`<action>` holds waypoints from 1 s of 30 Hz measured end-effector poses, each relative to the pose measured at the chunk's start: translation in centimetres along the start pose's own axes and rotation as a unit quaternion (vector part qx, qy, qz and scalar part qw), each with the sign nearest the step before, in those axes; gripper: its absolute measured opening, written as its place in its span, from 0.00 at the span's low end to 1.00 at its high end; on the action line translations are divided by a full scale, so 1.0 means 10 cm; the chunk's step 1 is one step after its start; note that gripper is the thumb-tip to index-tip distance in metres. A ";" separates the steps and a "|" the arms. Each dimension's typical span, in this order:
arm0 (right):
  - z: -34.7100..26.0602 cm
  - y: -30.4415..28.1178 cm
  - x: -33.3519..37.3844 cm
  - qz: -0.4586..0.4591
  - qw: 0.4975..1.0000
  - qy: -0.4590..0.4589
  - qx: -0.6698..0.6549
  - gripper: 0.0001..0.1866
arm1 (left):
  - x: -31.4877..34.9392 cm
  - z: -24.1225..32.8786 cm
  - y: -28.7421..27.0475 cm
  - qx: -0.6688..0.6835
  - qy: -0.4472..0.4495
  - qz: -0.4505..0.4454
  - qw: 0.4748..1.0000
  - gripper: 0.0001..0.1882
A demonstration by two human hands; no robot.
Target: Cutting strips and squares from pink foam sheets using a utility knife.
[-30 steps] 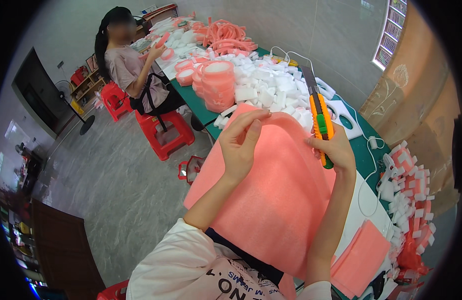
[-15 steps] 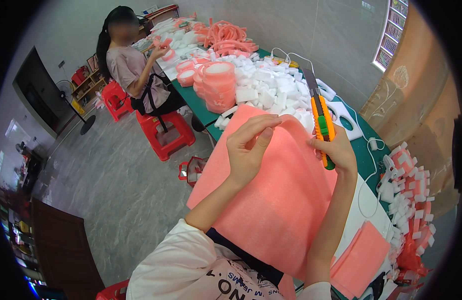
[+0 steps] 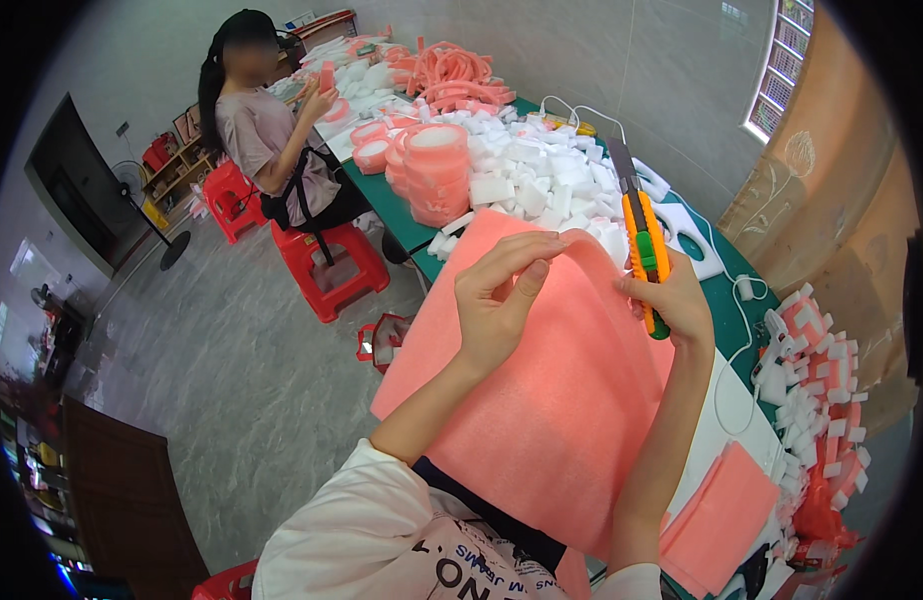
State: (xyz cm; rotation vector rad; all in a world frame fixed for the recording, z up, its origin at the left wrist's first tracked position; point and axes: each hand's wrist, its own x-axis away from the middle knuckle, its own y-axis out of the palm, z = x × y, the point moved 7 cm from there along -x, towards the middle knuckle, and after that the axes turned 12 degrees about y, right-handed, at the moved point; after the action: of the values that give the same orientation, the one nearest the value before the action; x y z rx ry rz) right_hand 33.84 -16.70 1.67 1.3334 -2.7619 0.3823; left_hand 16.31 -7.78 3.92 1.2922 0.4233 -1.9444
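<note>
A large pink foam sheet [image 3: 542, 400] slopes up in front of me, its top edge curled. My left hand [image 3: 497, 300] rests against its upper part, fingers stretched toward the curled edge and thumb apart from them. To the right, my right hand [image 3: 677, 300] is closed round an orange, black and green box cutter [image 3: 644, 235]. The cutter stands nearly upright with its long blade extended at the top. Part of the right-hand fingers is hidden behind its handle.
Beyond the sheet, white foam pieces [image 3: 557, 175] and stacked pink foam rings [image 3: 437, 175] cover the green table [image 3: 722, 305]. A folded pink sheet [image 3: 722, 520] lies at right, near a white cable [image 3: 752, 345]. A co-worker [image 3: 272, 150] sits on a red stool [image 3: 327, 270].
My hands, the box cutter and the foam sheet stay almost still. The co-worker's hands have shifted, and the pink piece in them now stands more upright.
</note>
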 end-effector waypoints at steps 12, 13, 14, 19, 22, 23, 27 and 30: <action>0.03 0.04 -0.03 -0.021 1.000 0.005 0.005 0.16 | 0.00 -0.01 -0.01 -0.005 0.005 -0.008 1.000 0.09; 0.02 0.05 -0.03 -0.023 1.000 0.003 0.003 0.16 | 0.00 -0.02 -0.01 -0.005 0.000 -0.006 1.000 0.09; 0.02 0.05 -0.03 -0.027 1.000 0.004 0.004 0.16 | -0.01 -0.01 -0.01 -0.004 0.007 -0.009 1.000 0.09; 0.03 0.06 -0.03 -0.028 1.000 0.009 0.003 0.16 | -0.01 -0.01 -0.01 -0.008 0.002 -0.009 1.000 0.09; 0.04 0.07 -0.04 -0.032 0.999 0.013 0.005 0.16 | -0.02 -0.01 -0.01 -0.011 0.003 -0.011 1.000 0.08; 0.04 0.08 -0.04 -0.034 0.999 0.015 0.007 0.16 | -0.02 0.00 -0.01 -0.011 0.008 -0.012 1.000 0.08; 0.04 0.08 -0.05 -0.036 0.999 0.014 0.006 0.16 | -0.03 0.00 -0.02 -0.014 0.011 -0.015 1.000 0.08; 0.04 0.07 -0.05 -0.039 0.999 0.011 0.003 0.16 | -0.03 0.02 -0.01 -0.023 0.020 -0.019 0.999 0.08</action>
State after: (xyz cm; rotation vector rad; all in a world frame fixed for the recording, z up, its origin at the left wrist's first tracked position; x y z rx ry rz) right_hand 33.59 -16.02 1.05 1.4231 -2.6836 0.4003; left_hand 16.19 -7.69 4.25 1.3042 0.5137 -1.9320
